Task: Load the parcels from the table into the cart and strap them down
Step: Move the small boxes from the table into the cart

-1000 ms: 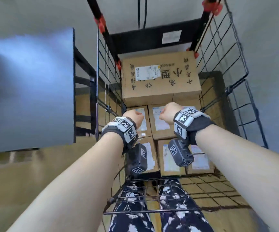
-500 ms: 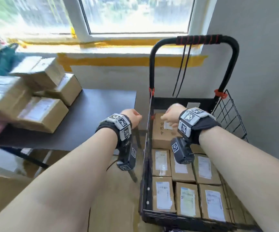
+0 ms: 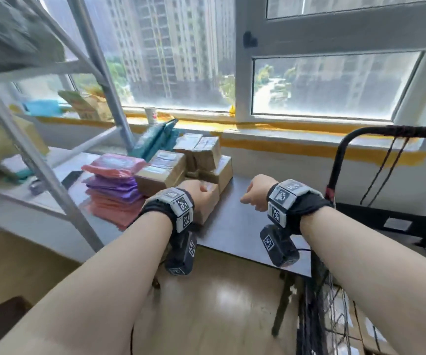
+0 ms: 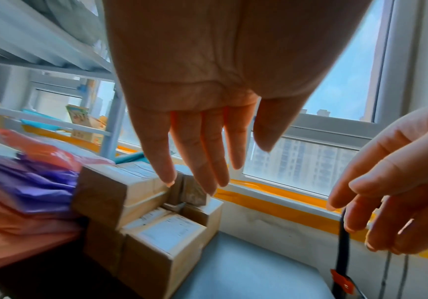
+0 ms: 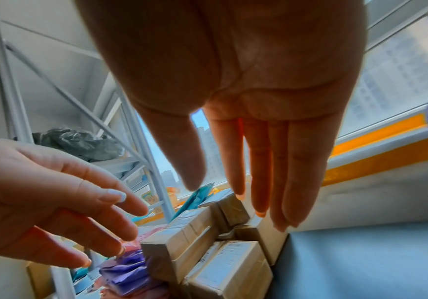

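Observation:
Brown cardboard parcels (image 3: 165,172) are stacked on the dark table (image 3: 245,226), with pink and purple mailer bags (image 3: 114,185) to their left. My left hand (image 3: 201,198) hovers just over the nearest box (image 4: 161,238), fingers (image 4: 197,161) straight, holding nothing. My right hand (image 3: 258,193) is over bare tabletop to the right of the stack, fingers (image 5: 261,172) straight and empty. The black cart (image 3: 322,316) stands at the right, its handle (image 3: 386,129) raised, black cords (image 3: 380,170) hanging from it. Boxes inside it show blurred through the wire.
A grey metal rack (image 3: 53,180) stands at the left, its leg close to the table's corner. Teal bags (image 3: 155,139) lean behind the parcels. A paper cup (image 3: 151,115) sits on the window sill. Wooden floor (image 3: 206,303) lies below my arms.
My view swung from down into the loaded cart, up and left to the table. Both empty hands moved from over the cart to over the table by the parcel stack.

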`<action>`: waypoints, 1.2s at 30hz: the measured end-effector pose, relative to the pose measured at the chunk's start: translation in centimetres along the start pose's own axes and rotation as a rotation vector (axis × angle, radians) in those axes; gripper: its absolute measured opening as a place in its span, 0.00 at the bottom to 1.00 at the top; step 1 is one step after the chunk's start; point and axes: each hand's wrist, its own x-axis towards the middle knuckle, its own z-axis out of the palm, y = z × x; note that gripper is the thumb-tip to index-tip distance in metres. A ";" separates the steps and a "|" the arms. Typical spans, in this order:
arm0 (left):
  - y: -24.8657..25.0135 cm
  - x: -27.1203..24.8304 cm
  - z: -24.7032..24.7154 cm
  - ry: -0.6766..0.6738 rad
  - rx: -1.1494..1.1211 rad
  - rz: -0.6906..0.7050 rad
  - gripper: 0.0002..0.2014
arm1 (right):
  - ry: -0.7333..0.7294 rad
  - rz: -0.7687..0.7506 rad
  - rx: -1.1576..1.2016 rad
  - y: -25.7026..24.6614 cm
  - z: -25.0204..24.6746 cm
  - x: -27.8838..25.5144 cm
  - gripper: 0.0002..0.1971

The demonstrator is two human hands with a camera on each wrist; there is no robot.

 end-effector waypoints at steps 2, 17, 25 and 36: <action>-2.5 0.2 -1.1 0.014 0.020 -0.028 0.16 | -0.006 -0.021 -0.039 -2.5 0.6 0.9 0.18; -14.9 15.2 -5.9 0.079 0.031 -0.285 0.23 | -0.122 -0.144 -0.026 -14.6 3.7 19.6 0.17; -19.3 23.1 -5.4 -0.018 0.105 -0.319 0.27 | -0.261 -0.103 0.013 -17.6 7.3 26.8 0.13; -22.2 26.6 -5.5 -0.177 0.133 -0.143 0.25 | -0.139 0.216 0.303 -19.9 10.8 27.8 0.21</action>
